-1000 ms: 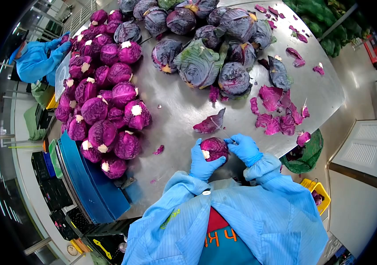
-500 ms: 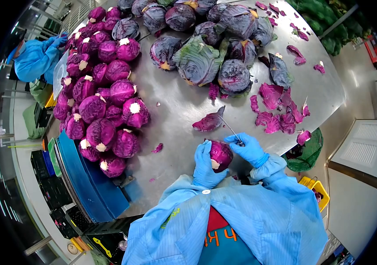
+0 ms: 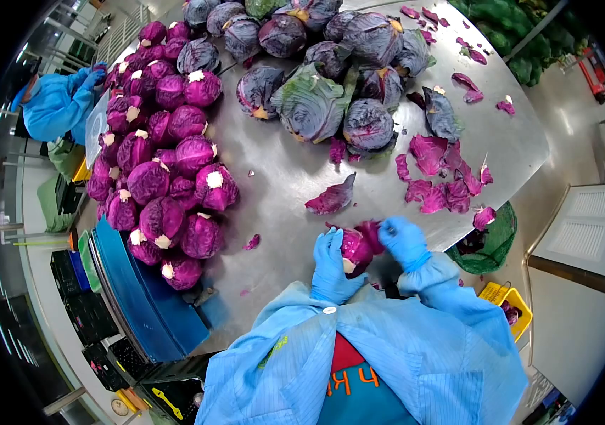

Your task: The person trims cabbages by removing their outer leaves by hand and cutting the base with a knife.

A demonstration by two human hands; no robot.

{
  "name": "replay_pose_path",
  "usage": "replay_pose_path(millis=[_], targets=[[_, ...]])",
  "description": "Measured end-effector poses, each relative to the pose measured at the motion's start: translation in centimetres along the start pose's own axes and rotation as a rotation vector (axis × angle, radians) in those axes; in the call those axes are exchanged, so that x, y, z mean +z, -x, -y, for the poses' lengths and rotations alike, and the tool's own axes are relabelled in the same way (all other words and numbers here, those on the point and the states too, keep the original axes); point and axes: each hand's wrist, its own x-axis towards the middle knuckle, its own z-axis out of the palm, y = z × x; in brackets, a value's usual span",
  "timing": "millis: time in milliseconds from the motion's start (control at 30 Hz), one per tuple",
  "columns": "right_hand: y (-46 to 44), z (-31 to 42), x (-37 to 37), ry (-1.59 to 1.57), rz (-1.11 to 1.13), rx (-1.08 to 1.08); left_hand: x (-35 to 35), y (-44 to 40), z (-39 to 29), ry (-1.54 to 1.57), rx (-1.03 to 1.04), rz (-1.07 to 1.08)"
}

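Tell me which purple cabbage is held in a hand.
The cabbage gripped by the left hand, in front of the wearer; the others on the table sit in the bright purple pile or the dark pile.

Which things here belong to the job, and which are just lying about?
In the job, by the look of it:
held cabbage, in the left hand
purple leaf, lifted, at the right hand
pile of purple cabbages
dark-leaved cabbages
loose leaves
metal table

Seemingly just lying about:
black crates
yellow implement
green heap beyond the table
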Motion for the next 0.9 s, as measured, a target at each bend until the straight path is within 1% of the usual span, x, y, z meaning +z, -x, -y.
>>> replay_pose_path(millis=[67,100,167,200,300,367,400,467,533,567,600,633,667,733,767,833,900], targets=[[-0.7,-4.7,-0.1,0.137,-0.163,0.051,-0.4,0.3,0.7,0.034,-0.006,0.020],[-1.3,-6.9,-0.6,0.206,-0.231,0.077,-0.4,0.5,1.4,0.082,0.018,-0.021],[-1.2,-9.5,-0.9,0.030,-0.397,0.067,-0.2,1.2,2.7,0.177,0.058,-0.101],[-1.2,-7.1,-1.9,0.011,-0.384,0.131,-0.3,1.2,2.8,0.145,0.038,-0.112],[-0.7,-1.3,-1.6,-0.328,-0.194,0.087,0.0,1.4,3.5,0.281,-0.044,-0.068],[-0.4,1.2,-0.9,-0.401,0.178,0.229,-0.6,0.7,2.2,0.202,-0.111,-0.052],[-0.1,2.5,-1.1,-0.422,0.231,0.239,-0.9,0.3,1.7,0.159,-0.146,-0.045],[0.9,4.4,-1.7,-0.459,0.344,0.267,-0.7,-0.6,1.0,0.012,-0.132,0.002],[1.9,3.9,-1.3,-0.227,0.261,0.048,-0.4,-1.4,0.9,-0.097,-0.110,0.064],[2.3,3.6,-1.3,-0.107,0.214,-0.062,-0.3,-1.8,0.9,-0.091,-0.116,0.072],[2.8,3.7,-1.1,-0.170,0.163,-0.085,-0.2,-2.3,0.9,-0.086,-0.122,0.080],[3.1,3.8,-1.1,-0.151,0.171,-0.100,-0.1,-2.6,0.9,-0.082,-0.128,0.088],[3.4,3.9,-1.1,-0.132,0.182,-0.113,0.5,-2.7,1.3,-0.033,-0.090,0.008],[3.7,3.5,-0.8,-0.125,0.168,-0.121,1.2,-2.6,1.6,-0.023,-0.149,-0.024],[3.6,3.4,-0.7,-0.101,0.183,-0.129,1.3,-2.6,1.7,-0.020,-0.179,-0.040],[2.9,2.9,-0.7,-0.054,0.213,-0.148,1.6,-2.6,1.7,-0.056,-0.170,-0.048],[2.0,1.7,-0.3,-0.088,0.271,-0.226,1.7,-2.6,1.6,-0.059,-0.171,-0.074]])
